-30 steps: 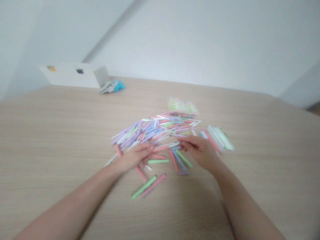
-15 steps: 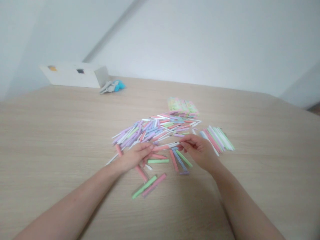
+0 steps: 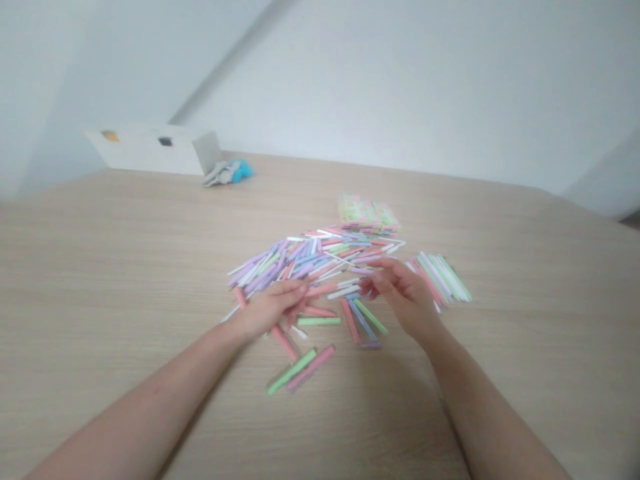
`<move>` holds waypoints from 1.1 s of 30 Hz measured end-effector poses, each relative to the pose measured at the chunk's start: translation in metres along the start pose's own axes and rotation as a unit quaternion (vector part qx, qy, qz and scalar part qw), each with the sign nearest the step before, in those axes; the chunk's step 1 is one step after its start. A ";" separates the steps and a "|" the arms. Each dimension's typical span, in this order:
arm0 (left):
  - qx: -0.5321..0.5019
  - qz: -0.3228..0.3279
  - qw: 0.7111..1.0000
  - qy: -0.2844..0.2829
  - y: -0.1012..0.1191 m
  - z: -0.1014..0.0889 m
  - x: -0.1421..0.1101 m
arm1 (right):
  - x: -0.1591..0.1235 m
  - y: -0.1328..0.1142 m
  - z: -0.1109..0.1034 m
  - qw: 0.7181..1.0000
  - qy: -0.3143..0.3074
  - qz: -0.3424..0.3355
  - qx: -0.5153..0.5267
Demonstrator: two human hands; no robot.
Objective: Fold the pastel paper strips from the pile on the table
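My L hand (image 3: 267, 310) was palm down at the near edge of the big pile of pastel sticks (image 3: 300, 259), fingers open & lying flat-ish across it, tips just beside a pink stick (image 3: 323, 290). No clear grip on anything there. My R hand (image 3: 405, 293) was to the right of that, fingers (image 3: 380, 283) half curled & a bit apart, tips at the pile's near right edge, close to a white stick (image 3: 344, 292). Couldn't tell if they were pinching smth.

Pile was a messy criss-cross of lilac, blue, pink, green & white sticks, mid-table (image 3: 100, 267). Btw my hands, loose ones lay apart from it: green stick (image 3: 319, 321), pink stick (image 3: 350, 321), blue stick (image 3: 363, 320), green stick (image 3: 371, 317). Below L hand, pink stick (image 3: 285, 343). Nearer me, green & pink pair (image 3: 300, 370) side by side.

Right of R hand, a neater fan of sticks (image 3: 440, 277), roughly parallel. Behind pile, flat stack of green & pink packs (image 3: 367, 215). Far edge: white box (image 3: 155, 152) w/ crumpled grey & blue stuff (image 3: 230, 172) just beside it.
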State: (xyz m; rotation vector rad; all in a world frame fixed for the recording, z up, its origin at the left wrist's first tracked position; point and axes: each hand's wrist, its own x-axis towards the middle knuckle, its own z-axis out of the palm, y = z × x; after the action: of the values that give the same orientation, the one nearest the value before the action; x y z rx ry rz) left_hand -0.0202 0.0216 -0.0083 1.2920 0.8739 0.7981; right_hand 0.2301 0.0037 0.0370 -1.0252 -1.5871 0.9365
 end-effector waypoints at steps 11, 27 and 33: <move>-0.094 -0.005 0.995 0.036 0.013 0.006 0.002 | -0.005 0.019 0.042 0.960 -0.087 -0.072 -0.257; -0.085 0.004 0.996 0.029 0.008 0.004 0.004 | 0.000 0.033 0.062 0.890 -0.142 -0.080 -0.426; -0.072 0.011 0.997 0.021 0.006 0.003 0.004 | 0.004 0.042 0.059 0.899 -0.123 -0.090 -0.410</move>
State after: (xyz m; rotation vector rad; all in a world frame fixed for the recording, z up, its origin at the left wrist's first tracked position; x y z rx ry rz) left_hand -0.0156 0.0247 -0.0021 1.1643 0.8213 0.8915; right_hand 0.1797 0.0169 -0.0129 -1.3132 -2.3336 0.2386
